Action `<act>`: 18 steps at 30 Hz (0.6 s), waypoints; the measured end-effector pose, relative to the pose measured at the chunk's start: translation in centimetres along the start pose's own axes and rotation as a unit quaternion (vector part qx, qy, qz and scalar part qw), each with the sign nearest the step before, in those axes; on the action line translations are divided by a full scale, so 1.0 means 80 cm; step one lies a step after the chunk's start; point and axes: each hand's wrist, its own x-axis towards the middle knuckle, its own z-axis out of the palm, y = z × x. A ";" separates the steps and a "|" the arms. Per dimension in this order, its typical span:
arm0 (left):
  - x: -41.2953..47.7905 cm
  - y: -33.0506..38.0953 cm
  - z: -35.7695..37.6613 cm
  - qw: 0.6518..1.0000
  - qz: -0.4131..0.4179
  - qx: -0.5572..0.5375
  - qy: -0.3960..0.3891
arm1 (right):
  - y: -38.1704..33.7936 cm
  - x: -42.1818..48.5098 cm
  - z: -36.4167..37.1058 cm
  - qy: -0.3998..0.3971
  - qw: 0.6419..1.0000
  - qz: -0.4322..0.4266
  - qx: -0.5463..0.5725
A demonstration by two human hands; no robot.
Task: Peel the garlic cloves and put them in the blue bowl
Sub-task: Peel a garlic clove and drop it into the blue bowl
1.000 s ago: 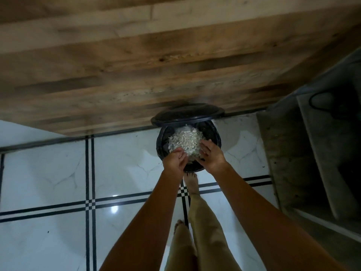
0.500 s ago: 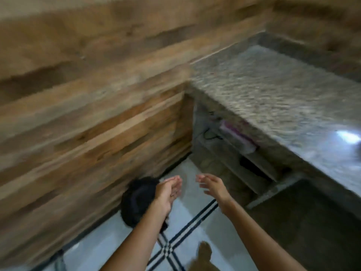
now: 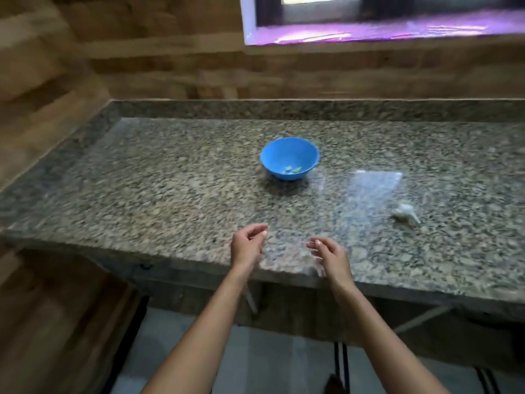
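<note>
So far a few peeled cloves are seen inside the blue bowl on the counter, while garlic lies unpeeled well to its right, nothing being held in the loosely curled left hand or right hand.

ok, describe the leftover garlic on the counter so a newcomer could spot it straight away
Start at the speckled granite counter under the window. From the blue bowl near its middle, look right and toward the near edge, past the clear plastic sheet. The garlic is the small whitish lump with a short stalk, the only pale thing lying loose on the stone, beyond the right hand.
</note>
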 end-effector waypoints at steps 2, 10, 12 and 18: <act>0.044 0.010 0.050 0.989 0.061 0.137 0.001 | -0.009 0.037 -0.039 0.030 0.998 -0.040 -0.041; 0.123 -0.014 0.105 0.861 0.266 0.432 -0.026 | -0.028 0.111 -0.135 0.160 0.932 -0.182 -0.269; 0.122 -0.015 0.099 0.844 0.305 0.441 -0.022 | -0.029 0.121 -0.146 0.206 0.912 -0.188 -0.299; 0.141 0.085 0.127 0.868 0.375 0.316 0.078 | -0.035 0.157 -0.185 0.242 0.875 -0.080 -0.412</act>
